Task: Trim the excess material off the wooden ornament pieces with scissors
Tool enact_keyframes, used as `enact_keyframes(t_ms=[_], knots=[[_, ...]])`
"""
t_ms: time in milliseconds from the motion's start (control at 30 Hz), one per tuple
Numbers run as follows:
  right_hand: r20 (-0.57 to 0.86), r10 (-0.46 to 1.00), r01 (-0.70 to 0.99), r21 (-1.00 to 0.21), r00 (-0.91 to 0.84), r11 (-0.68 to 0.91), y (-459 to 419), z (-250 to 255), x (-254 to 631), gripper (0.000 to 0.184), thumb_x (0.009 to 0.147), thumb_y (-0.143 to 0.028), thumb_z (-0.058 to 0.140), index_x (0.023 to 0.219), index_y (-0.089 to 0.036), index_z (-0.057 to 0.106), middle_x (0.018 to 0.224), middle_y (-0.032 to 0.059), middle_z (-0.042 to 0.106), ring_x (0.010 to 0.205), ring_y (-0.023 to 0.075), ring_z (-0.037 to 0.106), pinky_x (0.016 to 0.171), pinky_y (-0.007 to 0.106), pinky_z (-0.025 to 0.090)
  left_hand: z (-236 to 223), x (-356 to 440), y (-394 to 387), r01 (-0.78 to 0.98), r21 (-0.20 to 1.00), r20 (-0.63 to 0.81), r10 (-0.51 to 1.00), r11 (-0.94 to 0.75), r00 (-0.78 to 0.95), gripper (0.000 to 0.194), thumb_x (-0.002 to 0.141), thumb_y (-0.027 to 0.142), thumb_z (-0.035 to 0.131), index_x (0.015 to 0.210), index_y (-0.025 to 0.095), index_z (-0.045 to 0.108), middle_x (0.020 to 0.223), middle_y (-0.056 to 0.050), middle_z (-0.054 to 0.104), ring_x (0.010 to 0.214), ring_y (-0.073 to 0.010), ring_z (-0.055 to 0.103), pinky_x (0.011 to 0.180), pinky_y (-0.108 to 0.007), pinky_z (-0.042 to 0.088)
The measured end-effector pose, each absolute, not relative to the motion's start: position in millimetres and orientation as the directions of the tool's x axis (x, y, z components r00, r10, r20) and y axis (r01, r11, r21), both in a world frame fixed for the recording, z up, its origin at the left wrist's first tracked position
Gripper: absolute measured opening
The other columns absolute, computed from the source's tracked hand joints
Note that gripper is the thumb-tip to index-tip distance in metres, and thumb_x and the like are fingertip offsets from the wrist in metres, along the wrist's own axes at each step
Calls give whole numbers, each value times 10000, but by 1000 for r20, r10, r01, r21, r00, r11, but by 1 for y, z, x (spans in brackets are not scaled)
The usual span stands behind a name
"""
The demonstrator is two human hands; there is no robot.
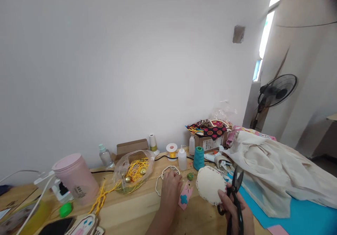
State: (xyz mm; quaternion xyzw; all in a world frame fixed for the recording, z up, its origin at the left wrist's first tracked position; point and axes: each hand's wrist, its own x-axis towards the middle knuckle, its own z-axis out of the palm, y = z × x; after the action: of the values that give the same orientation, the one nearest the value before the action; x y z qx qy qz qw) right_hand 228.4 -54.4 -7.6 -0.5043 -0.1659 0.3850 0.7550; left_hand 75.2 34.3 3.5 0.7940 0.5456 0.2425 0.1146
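My left hand (171,187) has its fingers curled over the near edge of a wooden openwork disc (168,169) with a white cord (157,188). The fingertips are partly hidden. In my right hand (238,210) are black-handled scissors (238,180), blades pointing up and slightly parted. The same hand pinches a cream round fabric piece (210,185) with a dark patterned rim between thumb and fingers. Between my hands lie a pink tag (185,195) with a blue flower shape and a small green bead (190,175).
Behind my hands stand a teal thread cone (198,158), a squeeze bottle (182,159) and a yellow thread spool (172,152). To the left are a bag of yellow cord (138,170) and a pink canister (76,179). Cream cloth (265,161) covers part of a blue sheet (310,214).
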Motion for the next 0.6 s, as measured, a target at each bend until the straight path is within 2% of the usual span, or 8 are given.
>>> enact_keyframes(t_ms=[200,333,600], knots=[[-188,704,-455,-865,685,212,-58,-18,252,565,459,-342,772,950,-174,551,648,-58,521,508,83,448,448,189,392,-10,84,58,824,411,266,916,-390,300,183,747,154,485,726,155,667,795,-88,604,835,-231,499,740,-340,348],[-201,680,-457,-862,705,220,-62,-12,256,550,461,-334,774,944,-181,560,658,-65,515,493,67,440,418,170,374,-11,85,61,824,410,244,918,-390,313,190,744,149,471,685,146,653,772,-92,607,817,-239,490,720,-340,335],[-203,678,-475,-846,707,242,-65,-5,258,523,467,-319,772,923,-175,559,666,-64,528,519,75,470,440,170,395,-2,93,46,755,472,226,890,-455,396,149,744,180,489,677,183,623,764,-36,618,799,-199,501,706,-299,349]])
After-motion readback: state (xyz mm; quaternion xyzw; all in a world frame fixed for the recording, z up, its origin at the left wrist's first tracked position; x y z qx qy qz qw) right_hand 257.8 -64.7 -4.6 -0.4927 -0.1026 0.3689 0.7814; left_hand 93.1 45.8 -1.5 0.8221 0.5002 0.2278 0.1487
